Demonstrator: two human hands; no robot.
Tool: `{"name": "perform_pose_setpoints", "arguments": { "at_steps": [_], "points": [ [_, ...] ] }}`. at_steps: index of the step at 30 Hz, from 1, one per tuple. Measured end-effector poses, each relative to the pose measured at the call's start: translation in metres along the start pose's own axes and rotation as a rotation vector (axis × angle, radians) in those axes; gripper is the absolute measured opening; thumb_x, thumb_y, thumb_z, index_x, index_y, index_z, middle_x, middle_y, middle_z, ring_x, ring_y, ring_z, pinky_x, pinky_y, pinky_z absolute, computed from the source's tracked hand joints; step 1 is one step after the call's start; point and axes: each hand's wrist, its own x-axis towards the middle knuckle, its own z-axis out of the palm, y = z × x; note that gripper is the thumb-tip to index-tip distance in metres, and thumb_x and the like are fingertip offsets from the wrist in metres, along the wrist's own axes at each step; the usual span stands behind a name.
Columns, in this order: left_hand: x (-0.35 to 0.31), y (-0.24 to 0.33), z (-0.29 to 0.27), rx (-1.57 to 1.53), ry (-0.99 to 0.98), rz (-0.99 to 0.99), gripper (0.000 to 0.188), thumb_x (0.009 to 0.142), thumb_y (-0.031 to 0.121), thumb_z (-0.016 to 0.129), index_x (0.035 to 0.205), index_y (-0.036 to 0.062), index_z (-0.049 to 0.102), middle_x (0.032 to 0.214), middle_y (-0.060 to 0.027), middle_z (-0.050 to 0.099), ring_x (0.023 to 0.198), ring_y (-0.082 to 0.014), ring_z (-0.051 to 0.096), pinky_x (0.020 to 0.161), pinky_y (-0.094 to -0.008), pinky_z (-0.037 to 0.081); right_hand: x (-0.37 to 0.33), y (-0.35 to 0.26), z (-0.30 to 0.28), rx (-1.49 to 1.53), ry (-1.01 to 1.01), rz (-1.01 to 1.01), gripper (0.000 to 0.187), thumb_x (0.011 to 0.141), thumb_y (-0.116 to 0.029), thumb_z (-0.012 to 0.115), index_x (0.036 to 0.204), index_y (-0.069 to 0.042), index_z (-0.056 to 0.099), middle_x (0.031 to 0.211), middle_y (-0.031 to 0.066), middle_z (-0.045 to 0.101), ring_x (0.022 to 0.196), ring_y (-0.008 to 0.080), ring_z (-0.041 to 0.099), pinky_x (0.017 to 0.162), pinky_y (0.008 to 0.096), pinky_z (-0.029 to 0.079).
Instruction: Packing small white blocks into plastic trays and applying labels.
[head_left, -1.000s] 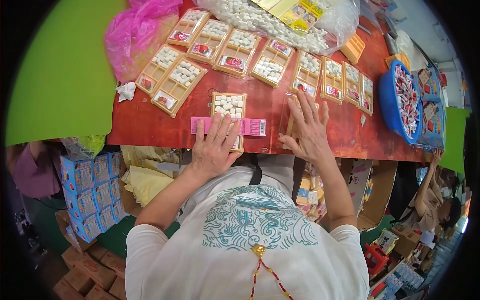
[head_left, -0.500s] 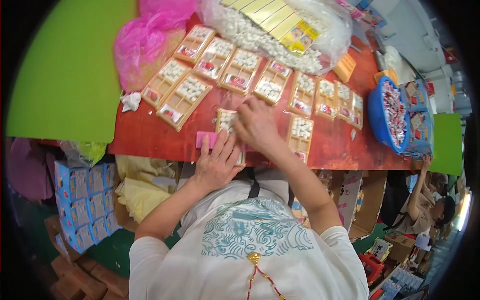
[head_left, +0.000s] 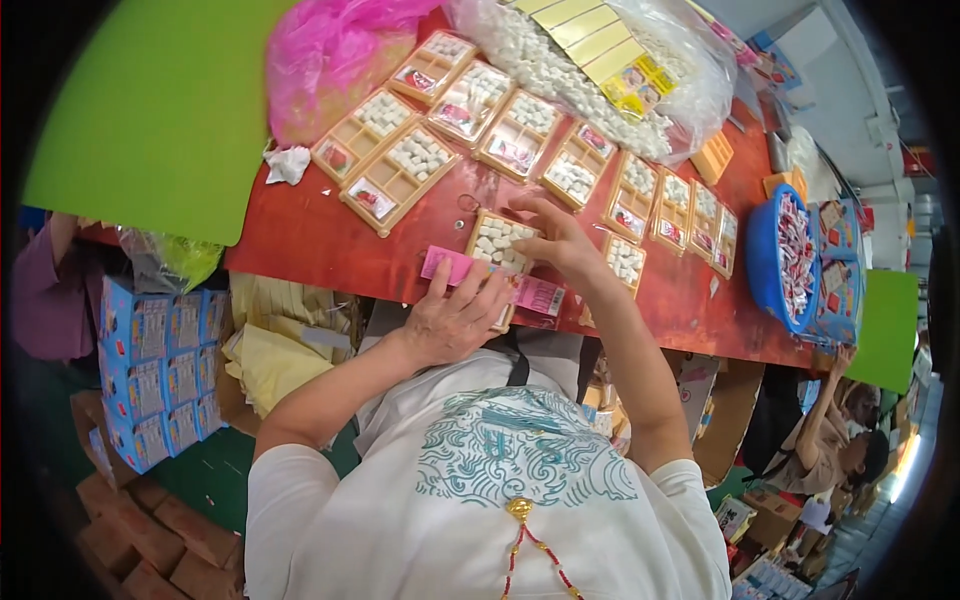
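Observation:
In front of me at the table's near edge lies a small orange compartment tray (head_left: 500, 238), its far part filled with white cubes. A pink printed strip (head_left: 541, 296) crosses it, sticking out on both sides. My left hand (head_left: 455, 318) rests flat over the strip and the near part of the tray, hiding what is beneath. At the tray's far right corner my right hand (head_left: 565, 243) hovers with thumb and forefinger apart; nothing shows between them. Just right of it is another tray with white cubes (head_left: 625, 262), partly behind my forearm.
Several filled trays (head_left: 515, 135) form an arc on the red table (head_left: 310, 235). Behind them lies a clear bag of white cubes (head_left: 560, 75). A pink bag (head_left: 325, 60) stands left, a blue basin of small packets (head_left: 770, 260) right. Another person (head_left: 830, 430) is at the far right.
My right hand has drawn back from over the cubes, and its fingers have spread. More of the tray and the strip's right end now show. The whole view has shifted slightly.

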Motion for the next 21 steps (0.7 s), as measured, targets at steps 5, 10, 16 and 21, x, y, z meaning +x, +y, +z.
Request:
{"name": "perform_pose_setpoints", "arguments": {
  "at_steps": [5,10,16,21],
  "points": [
    [0.001,0.004,-0.011,-0.187,-0.061,-0.066,0.074,0.072,0.045,0.072,0.132,0.0043,0.054,0.143,-0.0134,0.045,0.141,-0.0315,0.032,0.112,-0.0640,0.009,-0.004,0.016,-0.006,0.115,0.006,0.037,0.047,0.081,0.004,0.063,0.127,-0.002,0.054,0.111,0.0101,0.064,0.098,0.0172,0.064,0.083,0.0298,0.053],
    [0.008,0.014,-0.015,-0.255,-0.013,-0.205,0.069,0.076,0.032,0.073,0.135,0.0043,0.051,0.142,-0.0140,0.046,0.142,-0.0307,0.031,0.114,-0.0611,0.009,-0.016,0.027,0.003,0.432,0.098,-0.058,0.047,0.080,0.008,0.064,0.125,0.000,0.056,0.114,0.0135,0.066,0.103,0.0211,0.065,0.088,0.0329,0.054],
    [0.026,0.012,-0.022,-0.320,0.185,-0.444,0.053,0.085,0.006,0.062,0.136,0.0004,0.049,0.135,-0.0173,0.053,0.133,-0.0344,0.044,0.113,-0.0507,0.025,-0.027,0.024,0.010,0.478,0.161,-0.188,0.048,0.079,0.007,0.068,0.125,0.002,0.056,0.116,0.0132,0.065,0.104,0.0213,0.065,0.091,0.0333,0.053],
    [0.036,0.003,-0.030,-0.831,0.161,-0.671,0.052,0.088,-0.002,0.055,0.138,-0.0009,0.046,0.132,-0.0195,0.056,0.121,-0.0318,0.056,0.098,-0.0387,0.045,-0.029,0.029,0.006,0.476,0.154,-0.224,0.048,0.078,0.005,0.069,0.124,0.002,0.057,0.116,0.0127,0.065,0.104,0.0207,0.065,0.092,0.0334,0.053]
  ]
}}
